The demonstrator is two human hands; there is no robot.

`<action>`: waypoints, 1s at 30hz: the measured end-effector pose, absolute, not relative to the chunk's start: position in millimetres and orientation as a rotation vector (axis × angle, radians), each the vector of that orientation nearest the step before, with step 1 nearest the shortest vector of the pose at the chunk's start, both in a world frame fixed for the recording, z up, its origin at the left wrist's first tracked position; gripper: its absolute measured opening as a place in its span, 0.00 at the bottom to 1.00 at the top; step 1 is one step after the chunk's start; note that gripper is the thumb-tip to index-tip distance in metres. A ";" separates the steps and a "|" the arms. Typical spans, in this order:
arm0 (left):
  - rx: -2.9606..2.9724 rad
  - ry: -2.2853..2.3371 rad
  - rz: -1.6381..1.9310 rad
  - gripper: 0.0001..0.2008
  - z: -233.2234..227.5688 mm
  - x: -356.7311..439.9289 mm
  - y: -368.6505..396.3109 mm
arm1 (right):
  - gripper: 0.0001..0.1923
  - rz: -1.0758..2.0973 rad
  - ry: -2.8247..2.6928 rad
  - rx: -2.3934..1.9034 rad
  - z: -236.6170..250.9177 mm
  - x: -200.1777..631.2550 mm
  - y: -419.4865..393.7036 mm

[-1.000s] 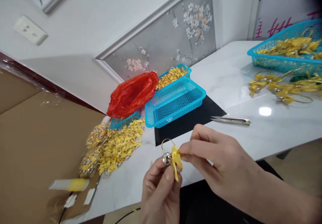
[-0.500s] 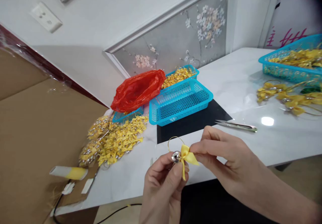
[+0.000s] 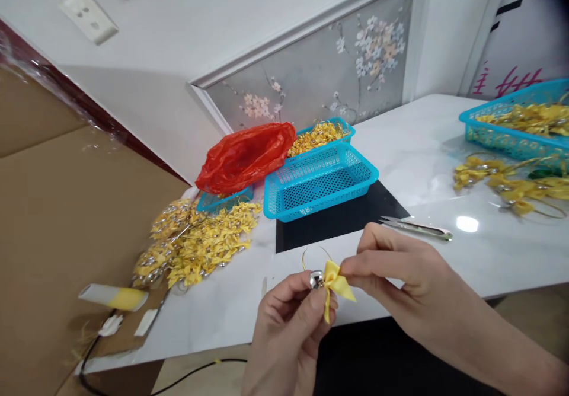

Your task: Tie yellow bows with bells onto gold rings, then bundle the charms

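Head view, left hand: the left hand (image 3: 284, 331) is curled shut, and its thumb and fingers pinch a small shiny silver bell (image 3: 316, 279) on a thin gold wire loop (image 3: 306, 258).
Head view, right hand: the right hand (image 3: 395, 280) is closed too, and its fingertips pinch the small yellow ribbon bow (image 3: 334, 276) just beside the bell.
Where the bow is: it sits between the two hands, held up in the air in front of the white shiny table (image 3: 422, 159).
Step in hand: it looks like the bow is being fixed or pulled neat against the bell.
Next move: it calls for a gentle, steady pull, so the bow stays tight and the bell does not slip.
Beyond the right hand: silver metal snips (image 3: 415, 226) lie on the table.
Beyond the left hand: an empty blue plastic basket (image 3: 320, 179), a red plastic bag (image 3: 244, 156), and a heap of yellow bows with bells (image 3: 195, 245).
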State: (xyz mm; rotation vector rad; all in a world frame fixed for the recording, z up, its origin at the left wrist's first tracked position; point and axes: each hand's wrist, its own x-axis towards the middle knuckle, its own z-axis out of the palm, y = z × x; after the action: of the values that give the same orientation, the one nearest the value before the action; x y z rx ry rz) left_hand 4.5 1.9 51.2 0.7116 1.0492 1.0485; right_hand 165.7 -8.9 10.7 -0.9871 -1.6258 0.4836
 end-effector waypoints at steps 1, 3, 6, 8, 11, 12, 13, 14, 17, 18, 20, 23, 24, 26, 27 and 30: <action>0.707 1.052 1.043 0.12 51.6 4.6 1.7 | 0.12 0.491 -1.623 -0.991 10.9 165.8 -8.9; 0.696 1.055 1.034 0.12 52.2 4.6 1.2 | 0.12 0.525 -1.606 -0.998 11.7 164.8 -9.6; 0.677 1.058 1.022 0.13 52.3 4.0 0.5 | 0.11 0.581 -1.564 -1.013 13.2 161.2 -11.3; 0.671 1.055 1.013 0.12 51.7 3.3 0.5 | 0.11 0.595 -1.535 -1.015 13.8 159.2 -12.2; 0.674 1.048 0.999 0.12 50.5 2.1 0.5 | 0.12 0.613 -1.522 -1.007 13.9 158.7 -12.8; 0.676 1.046 0.995 0.12 50.2 1.5 0.5 | 0.12 0.618 -1.527 -1.004 13.8 159.1 -12.9; 0.678 1.040 0.992 0.12 49.9 0.8 0.3 | 0.12 0.620 -1.534 -1.000 13.5 159.6 -12.8; 0.681 1.029 0.989 0.11 49.7 -0.1 0.2 | 0.12 0.621 -1.539 -0.997 13.1 160.0 -12.8; 0.694 0.957 0.983 0.12 49.2 -2.9 0.6 | 0.12 0.617 -1.545 -0.985 10.9 160.5 -12.4; 0.694 0.928 0.980 0.12 48.9 -3.6 1.2 | 0.12 0.615 -1.545 -0.983 9.9 160.3 -12.4; 0.705 0.879 0.972 0.16 48.1 -4.2 3.1 | 0.13 0.602 -1.549 -0.983 7.7 159.5 -12.5; 0.766 0.846 0.965 0.14 46.3 -3.0 6.8 | 0.14 0.565 -1.560 -0.987 5.1 157.9 -13.2; 0.787 0.846 0.964 0.12 45.7 -2.4 7.9 | 0.14 0.552 -1.560 -0.987 4.8 157.3 -13.5; 0.800 0.853 0.965 0.09 44.7 -1.3 9.3 | 0.13 0.526 -1.555 -0.987 5.0 155.9 -14.1; 0.799 0.855 0.970 0.08 44.5 -0.9 9.5 | 0.12 0.512 -1.551 -0.988 5.5 155.0 -14.6; 0.813 0.867 0.993 0.07 44.6 0.4 7.5 | 0.11 0.467 -1.534 -1.003 7.1 152.4 -16.4</action>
State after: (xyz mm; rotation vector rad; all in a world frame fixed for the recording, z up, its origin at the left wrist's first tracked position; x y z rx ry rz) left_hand 0.4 7.5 44.6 0.8131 0.8671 0.9928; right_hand 152.4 -16.4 7.1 -1.0030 -1.5344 0.4669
